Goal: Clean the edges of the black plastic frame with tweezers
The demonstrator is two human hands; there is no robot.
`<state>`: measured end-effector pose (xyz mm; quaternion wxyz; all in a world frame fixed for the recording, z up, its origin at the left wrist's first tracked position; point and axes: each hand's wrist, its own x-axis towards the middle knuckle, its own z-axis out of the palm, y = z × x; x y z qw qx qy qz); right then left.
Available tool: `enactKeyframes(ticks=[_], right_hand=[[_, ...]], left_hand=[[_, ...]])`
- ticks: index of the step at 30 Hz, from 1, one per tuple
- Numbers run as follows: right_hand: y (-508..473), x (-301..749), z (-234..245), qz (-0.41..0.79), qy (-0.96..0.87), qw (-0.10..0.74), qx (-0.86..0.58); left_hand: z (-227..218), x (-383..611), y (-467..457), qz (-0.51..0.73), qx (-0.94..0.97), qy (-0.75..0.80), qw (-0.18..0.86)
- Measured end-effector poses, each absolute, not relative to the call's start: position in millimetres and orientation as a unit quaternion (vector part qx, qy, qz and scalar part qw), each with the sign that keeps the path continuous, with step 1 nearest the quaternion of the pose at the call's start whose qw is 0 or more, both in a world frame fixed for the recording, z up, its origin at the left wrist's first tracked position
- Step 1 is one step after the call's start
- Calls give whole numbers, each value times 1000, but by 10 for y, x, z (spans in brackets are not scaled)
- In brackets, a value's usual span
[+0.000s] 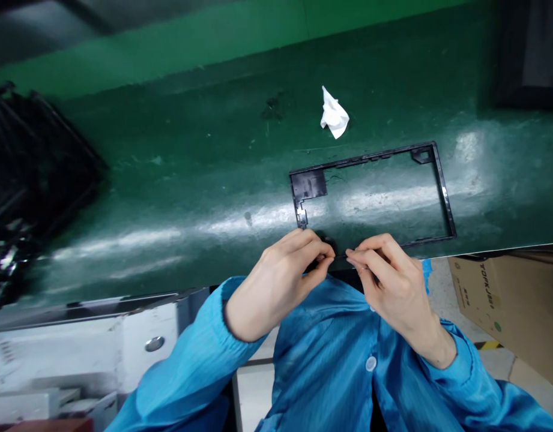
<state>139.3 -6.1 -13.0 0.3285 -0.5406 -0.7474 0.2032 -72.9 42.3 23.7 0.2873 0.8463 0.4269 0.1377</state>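
Thin black frame [310, 185] flat on the bench [168, 198].
Left hand [285, 273] and right hand [391, 279] both pinch closed on the frame's near rail; tissue [334, 114] beyond the frame. Probably light, flexible and brittle: grip the rails.

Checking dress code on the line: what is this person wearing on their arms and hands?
The left hand and right hand are bare, no gloves. Shiny bright blue long sleeves end in gathered elastic cuffs; the coat has white buttons.
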Motion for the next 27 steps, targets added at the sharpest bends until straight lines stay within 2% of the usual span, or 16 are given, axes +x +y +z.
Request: enactKeyframes(ticks=[3,8,11,22,27], right_hand=[[-62,1387,-139,201,-748,327,-541],[-74,1390,-158,203,-745,326,-545],[-69,1393,-150,201,-746,330,-542],[-59,1393,-142,201,-749,323,-543],[-52,1391,-129,197,-749,328,-541]], left_hand=[[246,-680,381,136,867,420,231],[234,-542,300,95,906,405,77],[188,-509,291,84,909,407,37],[146,-651,297,133,882,437,117],[150,-707,331,158,861,433,215]])
